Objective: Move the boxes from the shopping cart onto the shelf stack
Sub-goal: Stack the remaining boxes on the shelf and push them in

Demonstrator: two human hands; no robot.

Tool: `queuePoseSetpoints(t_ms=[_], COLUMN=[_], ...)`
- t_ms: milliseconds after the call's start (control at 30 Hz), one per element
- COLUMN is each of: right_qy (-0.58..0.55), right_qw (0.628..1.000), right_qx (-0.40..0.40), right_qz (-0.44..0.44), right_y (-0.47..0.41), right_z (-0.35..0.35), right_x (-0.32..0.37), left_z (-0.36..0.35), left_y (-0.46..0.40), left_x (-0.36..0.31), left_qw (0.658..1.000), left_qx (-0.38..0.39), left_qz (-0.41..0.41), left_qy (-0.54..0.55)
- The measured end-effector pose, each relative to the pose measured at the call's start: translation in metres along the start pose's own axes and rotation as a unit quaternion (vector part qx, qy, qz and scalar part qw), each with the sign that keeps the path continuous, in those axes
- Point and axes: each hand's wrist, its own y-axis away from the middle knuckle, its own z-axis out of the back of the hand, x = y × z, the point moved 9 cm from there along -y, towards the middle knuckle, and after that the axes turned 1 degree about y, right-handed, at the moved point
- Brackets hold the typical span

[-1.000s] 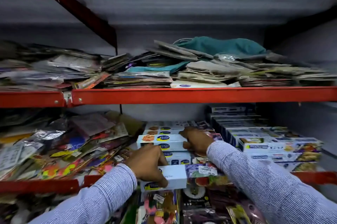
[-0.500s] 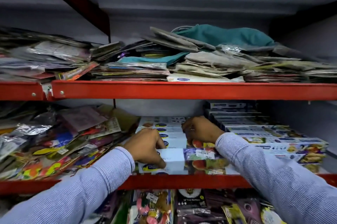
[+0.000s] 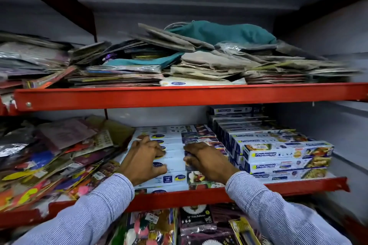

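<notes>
A stack of long white boxes with blue oval logos and food pictures lies on the middle red shelf. Both my hands rest on the stack's top box. My left hand has its fingers spread over the box's left half and its thumb hooked at the front edge. My right hand lies on the right half, fingers curled down onto it. Striped sleeves cover both forearms. The shopping cart is out of view.
A taller pile of Freshwrapp boxes stands directly right of the stack. Loose colourful packets slope against its left side. The upper red shelf holds folded paper and cloth bags. Balloon packets hang below.
The front box went from overhanging the shelf edge to lying back on the stack. Both hands moved forward and now lie on top of it. The camera has come closer.
</notes>
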Motion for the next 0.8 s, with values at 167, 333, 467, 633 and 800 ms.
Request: queuePoseSetpoints(t_ms=[167,333,467,633,800], right_qy=[-0.005,0.031,0.044,0.129,0.184], right_qw=[1.000,0.999,0.998,0.986,0.978], right_qx=[0.001,-0.013,-0.026,-0.102,-0.086], right_qz=[0.007,0.043,0.047,-0.008,-0.033], right_y=[-0.003,-0.001,0.005,0.029,0.031], right_z=[0.000,0.001,-0.005,-0.012,-0.031], right_x=[-0.005,-0.003,-0.003,-0.015,-0.025], left_z=[-0.011,-0.018,-0.020,-0.035,-0.046], left_y=[0.001,0.005,0.012,0.032,0.034], left_x=[0.005,0.006,0.002,0.002,0.004], left_qw=[0.999,0.999,1.000,0.997,0.991], left_qx=[-0.003,-0.004,-0.020,-0.049,-0.054], left_qz=[0.001,-0.001,-0.003,-0.025,-0.039], left_qy=[0.049,0.034,0.011,-0.049,-0.119])
